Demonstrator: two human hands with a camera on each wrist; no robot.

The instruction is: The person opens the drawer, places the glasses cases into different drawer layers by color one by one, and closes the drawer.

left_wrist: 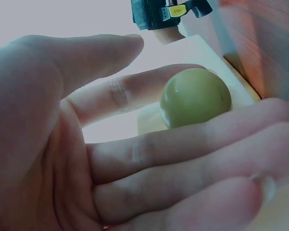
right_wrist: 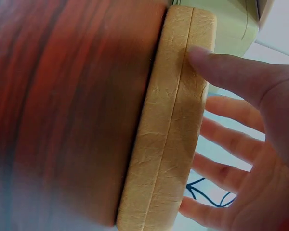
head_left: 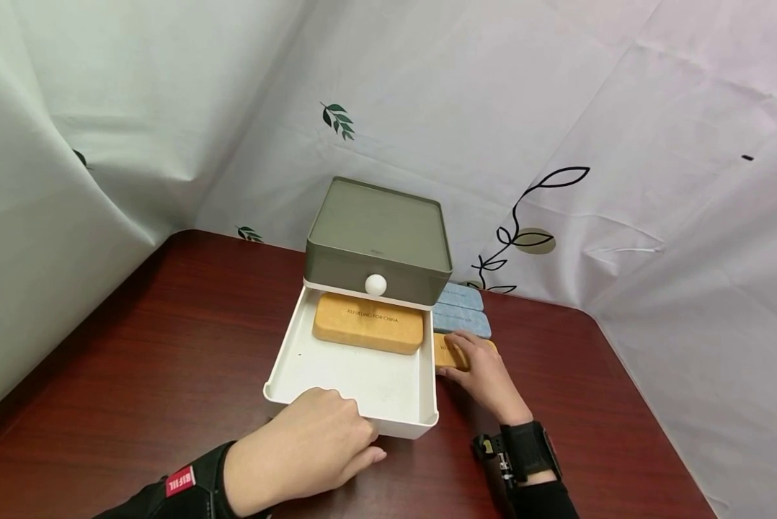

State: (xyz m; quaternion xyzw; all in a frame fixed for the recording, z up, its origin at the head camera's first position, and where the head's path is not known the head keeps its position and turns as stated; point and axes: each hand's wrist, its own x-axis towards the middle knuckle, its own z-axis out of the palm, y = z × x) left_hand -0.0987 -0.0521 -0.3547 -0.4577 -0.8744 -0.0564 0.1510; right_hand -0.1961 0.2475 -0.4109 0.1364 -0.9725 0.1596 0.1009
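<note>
A white drawer (head_left: 362,382) stands pulled out beneath a grey-green storage box (head_left: 382,223). Inside it, toward the back, lies a yellow glasses case (head_left: 367,324). My left hand (head_left: 311,443) is at the drawer's front, with the index and middle fingers either side of the round drawer knob (left_wrist: 196,98). My right hand (head_left: 482,371) grips a second yellow glasses case (right_wrist: 166,125) on the table right of the drawer. Its thumb presses the near side, and its fingers reach over the top to the far side, partly hidden.
Two blue glasses cases (head_left: 461,319) lie behind the gripped yellow one, beside the box. A white knob (head_left: 375,285) sticks out from the upper section. Patterned white cloth (head_left: 427,108) hangs behind the dark red wooden table (head_left: 187,346).
</note>
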